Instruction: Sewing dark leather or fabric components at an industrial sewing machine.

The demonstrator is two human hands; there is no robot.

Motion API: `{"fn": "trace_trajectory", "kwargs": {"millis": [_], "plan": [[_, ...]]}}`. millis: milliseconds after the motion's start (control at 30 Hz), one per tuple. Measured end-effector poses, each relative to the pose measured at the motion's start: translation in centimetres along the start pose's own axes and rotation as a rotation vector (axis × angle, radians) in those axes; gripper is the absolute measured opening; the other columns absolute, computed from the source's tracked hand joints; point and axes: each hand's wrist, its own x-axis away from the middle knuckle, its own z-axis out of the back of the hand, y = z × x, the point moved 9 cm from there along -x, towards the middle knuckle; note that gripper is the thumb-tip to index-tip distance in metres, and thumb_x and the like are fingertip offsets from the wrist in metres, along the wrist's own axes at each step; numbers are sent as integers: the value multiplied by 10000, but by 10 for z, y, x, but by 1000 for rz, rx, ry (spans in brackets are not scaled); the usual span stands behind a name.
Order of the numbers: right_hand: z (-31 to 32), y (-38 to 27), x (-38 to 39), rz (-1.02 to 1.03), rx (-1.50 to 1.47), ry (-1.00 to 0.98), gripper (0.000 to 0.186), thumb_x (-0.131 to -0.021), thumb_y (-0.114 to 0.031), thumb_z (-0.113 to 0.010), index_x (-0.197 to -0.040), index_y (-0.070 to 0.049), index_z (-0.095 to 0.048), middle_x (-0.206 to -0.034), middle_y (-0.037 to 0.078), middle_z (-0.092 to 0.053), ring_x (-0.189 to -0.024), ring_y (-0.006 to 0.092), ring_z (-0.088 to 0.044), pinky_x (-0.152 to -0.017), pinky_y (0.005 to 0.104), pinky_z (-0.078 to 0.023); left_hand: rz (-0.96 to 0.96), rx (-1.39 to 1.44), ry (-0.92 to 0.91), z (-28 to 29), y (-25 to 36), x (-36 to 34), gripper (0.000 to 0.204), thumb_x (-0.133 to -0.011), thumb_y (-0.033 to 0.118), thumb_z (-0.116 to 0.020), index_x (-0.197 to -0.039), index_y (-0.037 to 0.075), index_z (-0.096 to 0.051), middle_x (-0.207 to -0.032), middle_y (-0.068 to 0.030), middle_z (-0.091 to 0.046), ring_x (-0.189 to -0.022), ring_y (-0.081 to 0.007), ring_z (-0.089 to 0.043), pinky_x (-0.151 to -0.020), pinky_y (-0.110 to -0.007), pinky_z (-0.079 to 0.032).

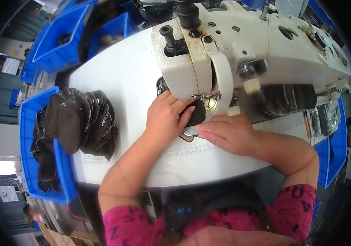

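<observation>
Under the head of a white sewing machine [196, 61] lies a dark fabric pouch piece [198, 114], with part of it showing behind my left fingers. My left hand [164, 117] grips it from the left, thumb along its near side, fingertips close to the needle area. From the right, my right hand [230, 133] has its thumb and fingers closed at the piece's near right edge. A pale, shiny strip [190, 131] shows between the hands. The machine head and my fingers hide much of the work.
Brown zippered pouches [85, 121] are heaped left on the white table [134, 78], beside a blue bin [40, 110] holding more. Dark pouches [288, 98] stand in a row under the machine arm. An orange-handled tool [307, 125] lies at right, and blue bins [62, 41] stand behind.
</observation>
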Motion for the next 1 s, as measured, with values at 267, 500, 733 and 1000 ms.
{"fn": "trace_trajectory", "kwargs": {"millis": [267,500,733,1000], "plan": [[6,-4,-1,-19,-14,-27,147,-937,-270,-730,-848,-153,-720,-725,10,-657,-628,247,-651,-550,384,-493,69,682,-131,32,14,9,201,-822,109,-852,-958,76,-709,-1014,-68,-708,-981,-246,-668,-851,-357,-537],[0,-36,7,101,-159,-89,180,-938,-271,-716,-822,-137,-691,-736,16,-655,-663,246,-656,-568,389,-498,134,710,-105,39,55,66,265,-809,49,-857,-1001,73,-676,-1020,-86,-706,-949,-266,-687,-885,-368,-545],[1,-77,14,82,-174,-196,206,-919,-270,-723,-781,-125,-672,-674,33,-629,-621,265,-638,-545,399,-482,149,813,22,52,79,108,228,-829,20,-830,-983,71,-669,-992,-83,-717,-928,-250,-704,-838,-353,-548],[8,-106,51,-37,-189,-254,188,-897,-253,-736,-771,-120,-692,-688,40,-657,-631,266,-649,-561,402,-489,117,812,-45,51,116,131,222,-820,23,-833,-924,87,-647,-959,-66,-713,-895,-250,-702,-798,-344,-551]]}}
